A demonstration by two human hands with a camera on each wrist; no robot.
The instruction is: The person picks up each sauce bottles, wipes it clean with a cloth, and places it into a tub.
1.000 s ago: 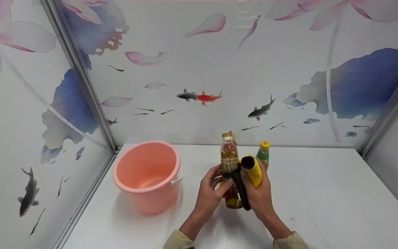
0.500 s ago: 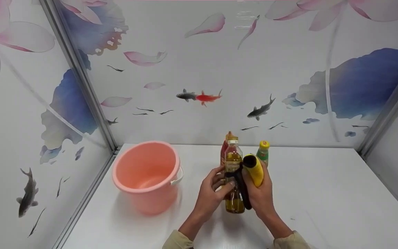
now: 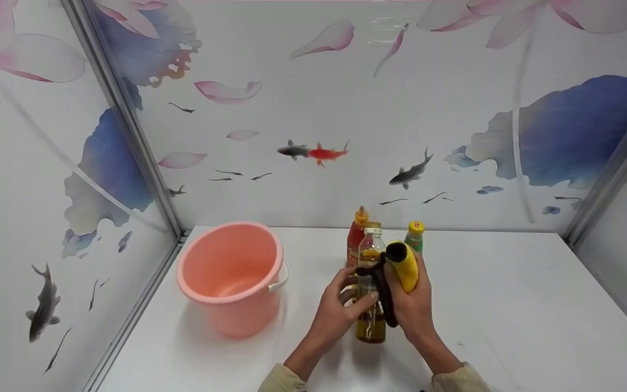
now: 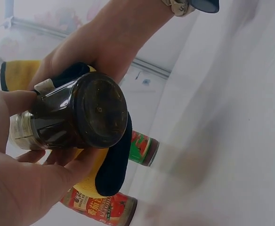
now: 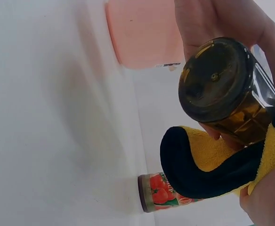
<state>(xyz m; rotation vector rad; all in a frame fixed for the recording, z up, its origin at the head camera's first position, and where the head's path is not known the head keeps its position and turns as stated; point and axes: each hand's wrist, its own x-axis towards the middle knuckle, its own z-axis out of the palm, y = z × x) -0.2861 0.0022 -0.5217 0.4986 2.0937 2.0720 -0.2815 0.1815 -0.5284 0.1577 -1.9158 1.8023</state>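
Left hand: curled round an oil bottle, to the right of the pink bucket and apart from its white handle. Thumb across the near side of the glass, fingers round the side facing the bucket. Left forearm slanting up from the near edge, leaning away from the bucket, beige cuff pushed back from the wrist.

Right hand: closed on a bunched yellow-and-dark cloth, on the bottle's side farther from the bucket. Yellow roll standing up between thumb and fingers; dark strip hanging down along the glass. Fingers largely hidden behind the fabric; amount of pressure on the glass hard to judge from here. Right forearm slanting inward, toward the bucket's side. Both hands close together, on either side of the bottle.

Oil bottle: golden liquid inside, capped end up, roughly upright in the head view. Held off the white table, round base seen from beneath in both wrist views.

Beyond the oil bottle, also right of the bucket: red ketchup bottle with orange cap, partly covered. Farther from the bucket again: green bottle with yellow cap, lower part hidden by cloth and hand. Behind the bucket: pale wall printed with fish and petals.
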